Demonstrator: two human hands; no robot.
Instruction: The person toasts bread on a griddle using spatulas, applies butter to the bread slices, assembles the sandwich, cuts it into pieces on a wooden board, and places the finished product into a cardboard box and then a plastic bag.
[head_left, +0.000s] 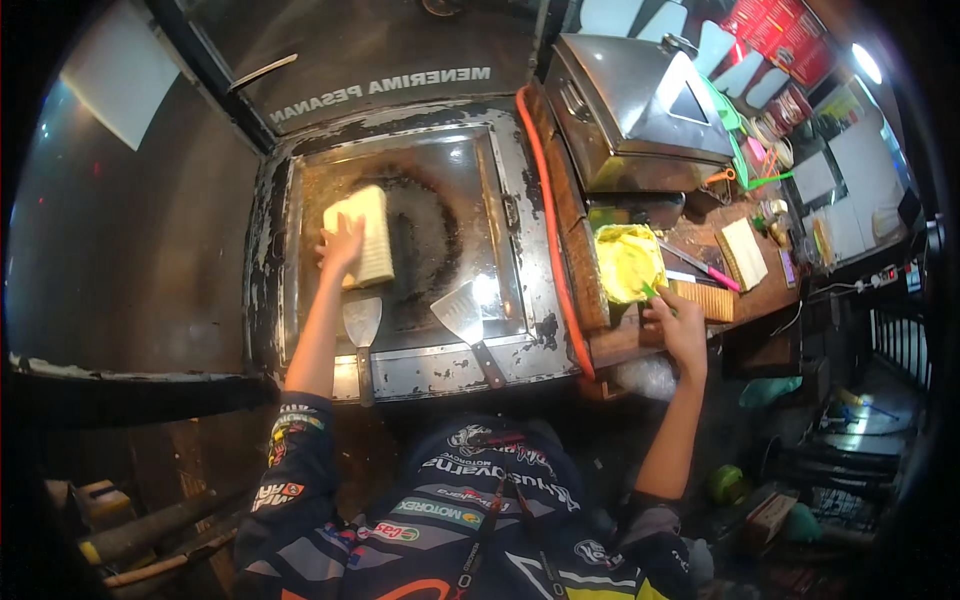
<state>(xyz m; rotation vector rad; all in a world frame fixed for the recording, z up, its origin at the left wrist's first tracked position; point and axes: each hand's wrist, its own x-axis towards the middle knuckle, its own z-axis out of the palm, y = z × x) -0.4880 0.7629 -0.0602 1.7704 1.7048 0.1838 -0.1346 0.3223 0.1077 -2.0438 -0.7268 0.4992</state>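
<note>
A block of white bread (375, 232) with ribbed sides stands on the left part of the flat metal griddle (427, 322). My left hand (343, 241) lies over its left side, fingers spread across the top and gripping it. On the right, my right hand (679, 326) holds a green-handled utensil (651, 290), its far end in a tub of yellow spread (628, 259). That end is sunk in the spread, so its shape is hidden. Two metal scrapers rest at the griddle's near side: one (363, 322) below the bread, another, slotted (461, 311), further right.
An orange hose (551, 240) runs between griddle and wooden counter (772, 289). On the counter are a pink-handled knife (712, 271), a browned ribbed bread block (703, 300) and a pale one (742, 255). A large steel box (637, 112) stands behind. Glass panels border the griddle.
</note>
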